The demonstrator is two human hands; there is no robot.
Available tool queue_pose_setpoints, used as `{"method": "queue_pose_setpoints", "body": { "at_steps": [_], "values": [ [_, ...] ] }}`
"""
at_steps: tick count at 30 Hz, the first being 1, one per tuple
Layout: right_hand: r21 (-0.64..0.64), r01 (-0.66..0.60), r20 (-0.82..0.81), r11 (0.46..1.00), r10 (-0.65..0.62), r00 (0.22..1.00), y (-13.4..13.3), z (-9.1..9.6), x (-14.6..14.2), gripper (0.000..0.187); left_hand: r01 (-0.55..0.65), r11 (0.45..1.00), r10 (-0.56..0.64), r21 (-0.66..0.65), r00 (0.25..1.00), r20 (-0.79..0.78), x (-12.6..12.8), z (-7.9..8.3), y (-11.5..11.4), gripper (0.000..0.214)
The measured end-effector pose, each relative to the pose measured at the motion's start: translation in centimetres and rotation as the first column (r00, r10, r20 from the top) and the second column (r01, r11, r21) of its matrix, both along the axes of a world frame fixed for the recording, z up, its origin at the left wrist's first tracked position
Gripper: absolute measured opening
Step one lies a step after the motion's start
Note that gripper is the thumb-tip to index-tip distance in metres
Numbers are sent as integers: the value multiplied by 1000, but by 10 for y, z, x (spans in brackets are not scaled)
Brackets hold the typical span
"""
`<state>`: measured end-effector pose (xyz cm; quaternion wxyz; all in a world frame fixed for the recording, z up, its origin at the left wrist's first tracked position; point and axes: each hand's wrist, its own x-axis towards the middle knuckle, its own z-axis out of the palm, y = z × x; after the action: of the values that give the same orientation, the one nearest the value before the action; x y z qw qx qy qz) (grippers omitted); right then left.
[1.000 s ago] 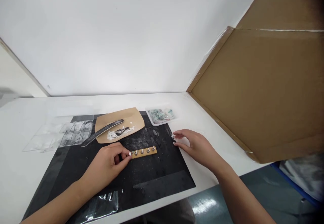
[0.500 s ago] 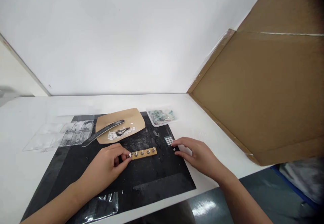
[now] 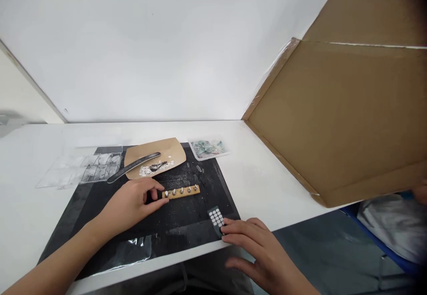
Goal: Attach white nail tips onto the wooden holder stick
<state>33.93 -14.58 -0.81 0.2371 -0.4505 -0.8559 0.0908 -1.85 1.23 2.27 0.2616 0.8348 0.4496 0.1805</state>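
Left hand [image 3: 133, 202] pinches the left end of the wooden strip [image 3: 183, 191], which lies flat on the black mat [image 3: 193, 230] with its row of metal studs facing up. Right hand [image 3: 255, 247] sits at the mat's near edge, fingers spread, fingertips touching the small dotted card [image 3: 215, 218]. Behind the strip lies a tan sheet [image 3: 170, 151] carrying a dark nail file [image 3: 132, 167] and white chips.

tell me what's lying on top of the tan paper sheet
On the tan sheet lie a dark file, its end overhanging the left edge, and a heap of white flakes. Anything beneath them is covered.
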Motion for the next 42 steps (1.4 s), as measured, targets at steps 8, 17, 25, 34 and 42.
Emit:
{"method": "queue_pose_setpoints", "body": {
  "at_steps": [8,17,25,34,42],
  "values": [
    [162,-1,-189,987,32,982,-19,-2,-7,39,43,993,-65,107,975,214,12,22,-67,16],
    [403,-83,-331,912,229,915,-14,19,-38,18,14,962,144,-273,822,551,70,0,-138,15],
    [469,-172,-208,867,297,932,-5,55,-50,24,43,928,195,-370,789,583,70,11,-143,18],
    [485,-145,-164,862,252,954,-11,58,-54,24,120,857,207,-501,810,548,72,14,-140,28],
    [526,-153,-124,837,253,959,-4,53,-53,28,222,724,301,-654,751,588,71,8,-130,31]
  ]
}}
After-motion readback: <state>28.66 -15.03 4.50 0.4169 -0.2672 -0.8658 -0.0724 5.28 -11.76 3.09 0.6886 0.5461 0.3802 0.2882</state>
